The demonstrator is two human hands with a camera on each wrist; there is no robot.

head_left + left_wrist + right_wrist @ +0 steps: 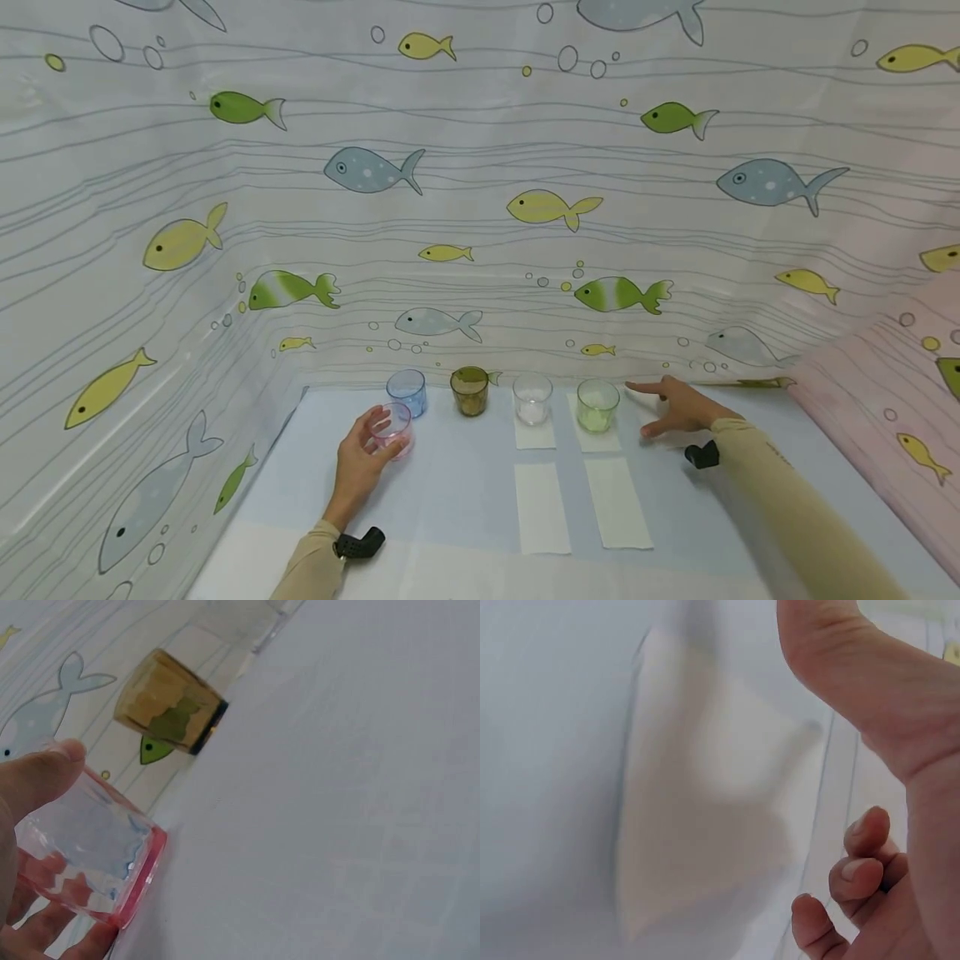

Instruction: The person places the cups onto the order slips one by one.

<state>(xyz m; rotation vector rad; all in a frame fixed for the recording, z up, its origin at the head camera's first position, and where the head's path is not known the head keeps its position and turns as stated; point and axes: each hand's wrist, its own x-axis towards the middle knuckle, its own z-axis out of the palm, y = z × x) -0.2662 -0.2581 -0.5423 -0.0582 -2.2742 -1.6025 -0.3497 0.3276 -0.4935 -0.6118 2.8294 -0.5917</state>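
Observation:
A pink-rimmed clear glass [392, 435] is in my left hand [358, 458], thumb on one side and fingers round the other. In the left wrist view the pink base of this glass is close over the white surface. Just behind it stands a blue glass [407, 394]. My right hand [686, 407] holds nothing; its index finger points left, toward a pale green glass [597, 407], with the thumb lower and the other fingers loosely bent. In the right wrist view its shadow falls across a white paper piece [705, 787].
An amber glass [471, 392] and a clear glass [532, 400] stand in the back row. The clear and green glasses are on white paper strips. Nearer lie a paper strip [542, 508] and another paper strip [618, 504]. A fish-patterned curtain [480, 275] rises behind the table.

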